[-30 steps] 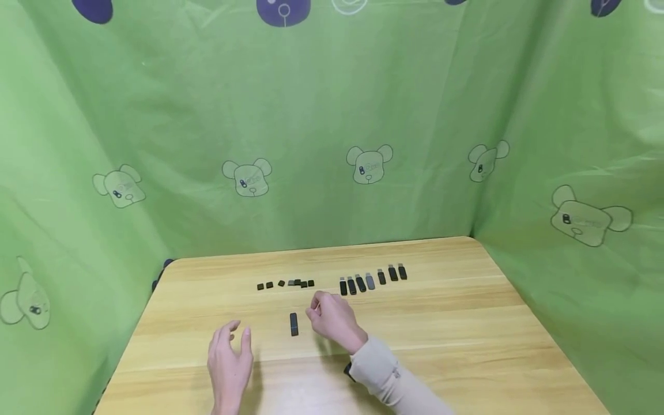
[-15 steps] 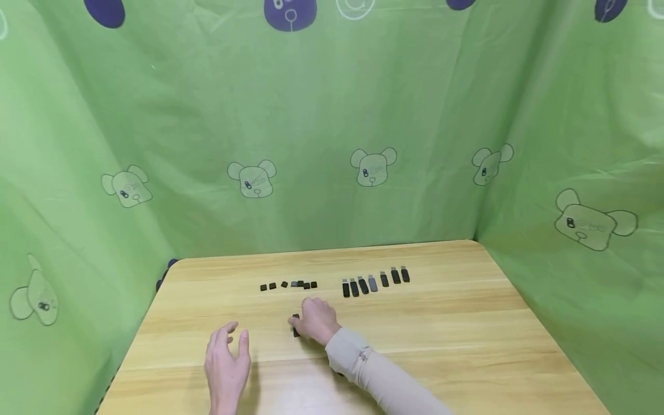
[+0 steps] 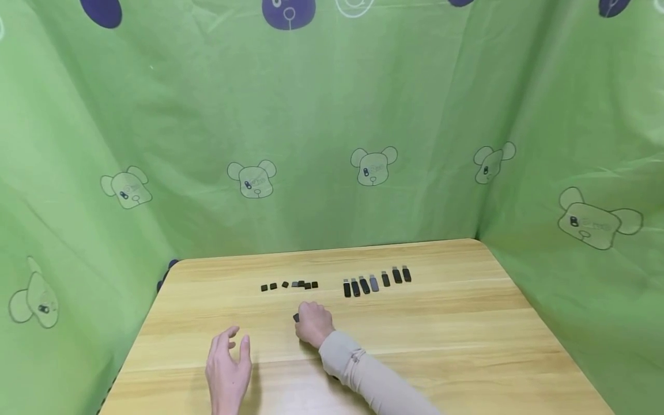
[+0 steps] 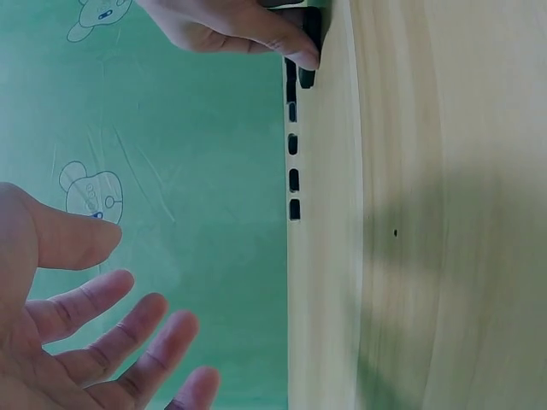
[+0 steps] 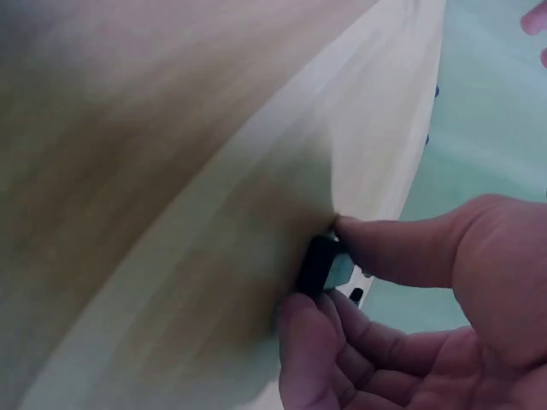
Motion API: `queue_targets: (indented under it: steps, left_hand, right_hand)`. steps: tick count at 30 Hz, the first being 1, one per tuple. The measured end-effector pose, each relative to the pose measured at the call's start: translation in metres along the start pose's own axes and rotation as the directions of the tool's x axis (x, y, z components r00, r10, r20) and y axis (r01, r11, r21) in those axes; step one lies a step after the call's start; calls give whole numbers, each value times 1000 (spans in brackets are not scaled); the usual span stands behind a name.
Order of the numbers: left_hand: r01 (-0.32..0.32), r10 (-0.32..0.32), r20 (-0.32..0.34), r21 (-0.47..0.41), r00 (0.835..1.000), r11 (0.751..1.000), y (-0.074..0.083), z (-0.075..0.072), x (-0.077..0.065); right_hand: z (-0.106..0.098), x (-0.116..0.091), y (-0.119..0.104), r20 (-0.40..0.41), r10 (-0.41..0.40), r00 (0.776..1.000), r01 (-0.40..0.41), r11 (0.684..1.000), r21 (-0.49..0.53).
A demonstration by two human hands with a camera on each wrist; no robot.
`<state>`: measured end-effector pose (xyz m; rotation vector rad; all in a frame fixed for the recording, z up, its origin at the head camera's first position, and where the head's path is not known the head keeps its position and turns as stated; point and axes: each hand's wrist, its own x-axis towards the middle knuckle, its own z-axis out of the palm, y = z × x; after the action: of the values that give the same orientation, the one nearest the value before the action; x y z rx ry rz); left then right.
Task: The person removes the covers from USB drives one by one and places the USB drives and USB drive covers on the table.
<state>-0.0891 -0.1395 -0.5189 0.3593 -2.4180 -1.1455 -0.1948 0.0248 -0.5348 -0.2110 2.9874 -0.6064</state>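
My right hand (image 3: 314, 324) pinches a black USB stick (image 5: 316, 266) between thumb and fingers at the middle of the table. In the head view only the far end of the stick shows past the hand. The left wrist view shows that same stick (image 4: 308, 77) hanging below the right fingers, close to the tabletop. To the left, my left hand (image 3: 228, 369) hovers with its fingers spread and loosely bent, holding nothing. Small black caps (image 3: 273, 286) lie in a loose row beyond the hands. Right of them, several uncapped USB sticks (image 3: 365, 285) lie side by side, connectors pointing away.
The light wooden table (image 3: 441, 323) has rounded far corners. Green curtains (image 3: 311, 219) printed with bear heads stand close behind it and along both sides. One grey stick (image 3: 374, 283) lies among the black ones.
My right hand has moved left onto the USB stick that lay on the table and now grips it. The left hand has barely moved. The head view has shifted slightly.
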Motion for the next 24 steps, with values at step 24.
queue_targets:
  steps: [24]
  left_hand:
    - [-115, 117, 22, -70, 993, 991, 28, 14, 7]
  right_hand:
    - [-81, -13, 14, -133, -16, 991, 85, 845, 528]
